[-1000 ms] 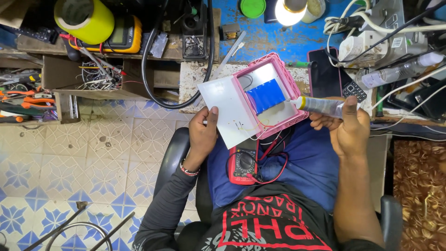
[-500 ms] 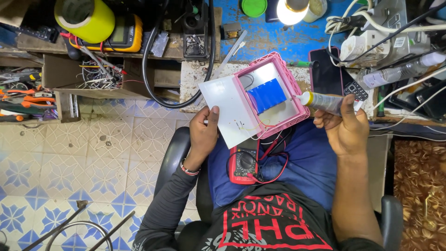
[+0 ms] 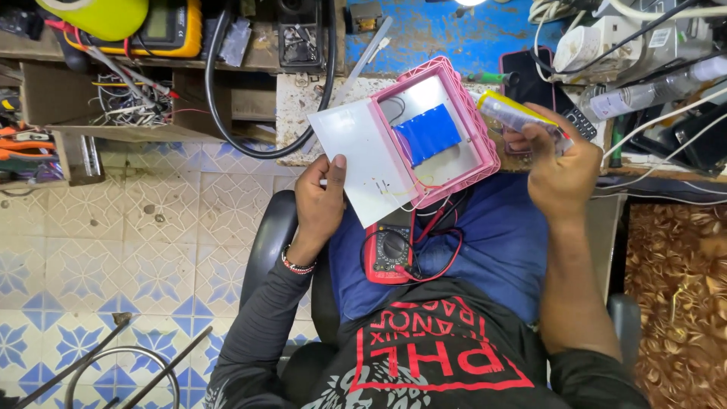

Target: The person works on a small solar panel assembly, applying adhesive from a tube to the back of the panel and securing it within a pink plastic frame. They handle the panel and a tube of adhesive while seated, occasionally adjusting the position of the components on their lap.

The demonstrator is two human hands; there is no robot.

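the left hand (image 3: 322, 204) grips the lower left edge of a pink open case (image 3: 447, 132), fingers curled under it and the thumb pressed flat on the case's white panel (image 3: 363, 155), which juts out toward 9 o'clock. the case is tilted, held over the person's lap and the front edge of the counter (image 3: 303, 106). inside the case, a blue battery pack (image 3: 428, 132) lies near the middle, with thin wires running off toward 11 o'clock.

the right hand (image 3: 564, 163) is closed around a clear tube with a yellow cap end (image 3: 519, 115). the tube points toward 10 o'clock, its yellow end just beside the case's right rim; whether it touches the rim cannot be told.

on the lap, at 6 o'clock of the case, rests a red multimeter (image 3: 390, 254) with red and black leads (image 3: 439, 242) looping beside it. a dark phone (image 3: 530, 76) lies on the counter behind the tube. at 10 o'clock, well apart, a yellow meter (image 3: 166, 30) sits on a shelf next to a thick black cable (image 3: 219, 106).
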